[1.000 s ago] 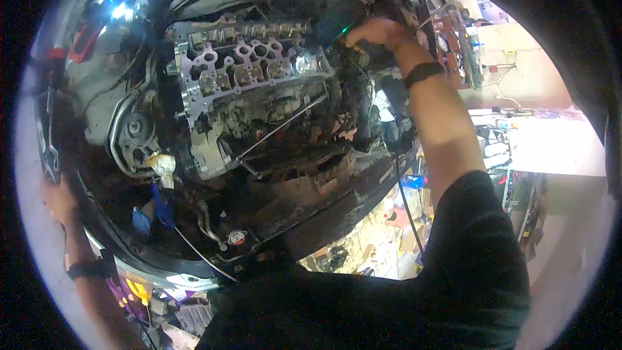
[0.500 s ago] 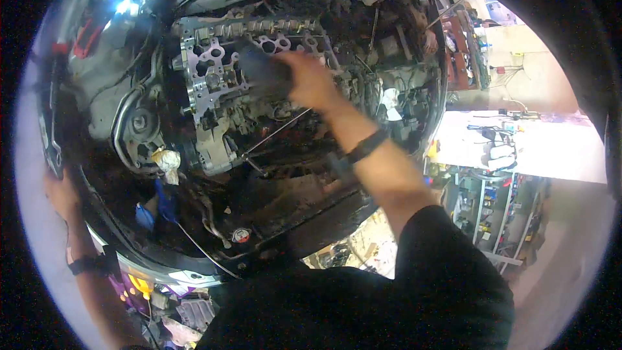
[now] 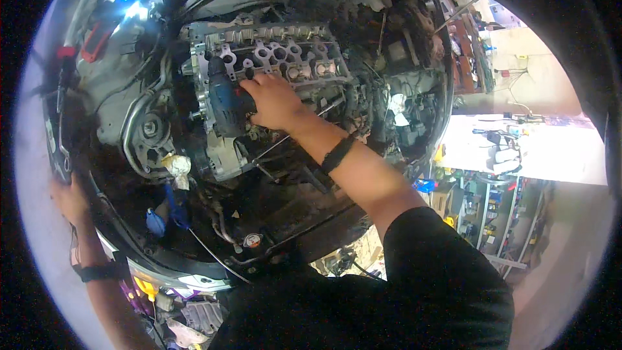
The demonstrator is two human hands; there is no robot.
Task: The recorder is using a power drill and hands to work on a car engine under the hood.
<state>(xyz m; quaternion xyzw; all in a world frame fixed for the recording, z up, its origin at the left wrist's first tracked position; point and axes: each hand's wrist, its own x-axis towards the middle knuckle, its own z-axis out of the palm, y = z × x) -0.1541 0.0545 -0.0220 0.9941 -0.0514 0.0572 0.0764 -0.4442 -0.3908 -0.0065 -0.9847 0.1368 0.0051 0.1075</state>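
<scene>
My right hand (image 3: 275, 105) is closed around a dark blue and black cordless power driver (image 3: 227, 100). Its nose points away from me over the left end of the bare metal cylinder head (image 3: 278, 55); where its tip meets the head is hard to make out. My left hand (image 3: 70, 199) lies on the fender at the far left, fingers seemingly laid out on the panel. Just beyond them is the ring end of a metal wrench (image 3: 65, 161). A long metal rod or bar (image 3: 275, 146) slants across the near side of the engine, below my right wrist.
A lit work lamp (image 3: 136, 10) shines at the far left of the engine bay, near a red-handled tool (image 3: 97, 40). Crumpled white paper (image 3: 176, 165) sits by the pulley, and a blue-handled tool (image 3: 175, 207) lies nearer. Shelving (image 3: 499, 214) stands at the right.
My right hand has brought the driver left and nearer to me, onto the left end of the cylinder head. The left hand stays at the fender; the whole view has shifted slightly.
</scene>
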